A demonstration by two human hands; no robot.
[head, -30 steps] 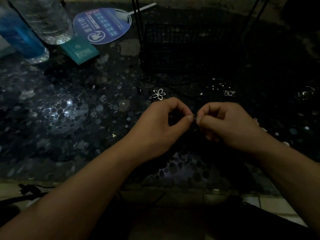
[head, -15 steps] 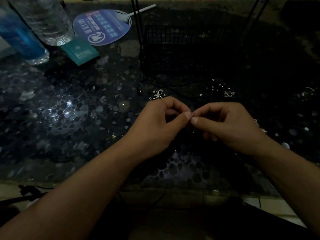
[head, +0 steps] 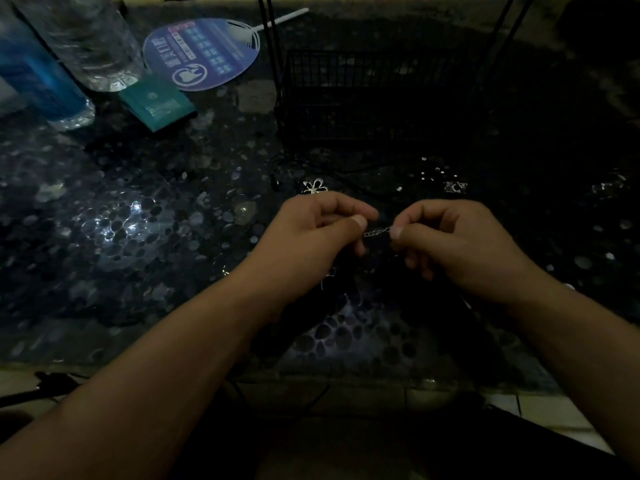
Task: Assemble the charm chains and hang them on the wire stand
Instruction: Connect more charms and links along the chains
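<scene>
A short silver chain (head: 377, 232) is stretched between my two hands over the dark pebble-patterned table. My left hand (head: 311, 233) pinches its left end between thumb and forefinger. My right hand (head: 450, 237) pinches the right end the same way. A silver flower charm (head: 314, 186) lies on the table just beyond my left hand. Another small charm (head: 455, 187) and tiny silver bits (head: 433, 171) lie farther right. The black wire stand (head: 363, 95), with a basket base and upright rods, stands behind them.
At the back left stand a clear water bottle (head: 90, 43) and a blue bottle (head: 38, 81). A teal card packet (head: 157, 105) and a blue round hand fan (head: 202, 51) lie beside them. The table's front edge (head: 311, 379) runs beneath my forearms.
My fingertips were touching before; now my hands have drawn slightly apart, and a short stretch of chain shows between them.
</scene>
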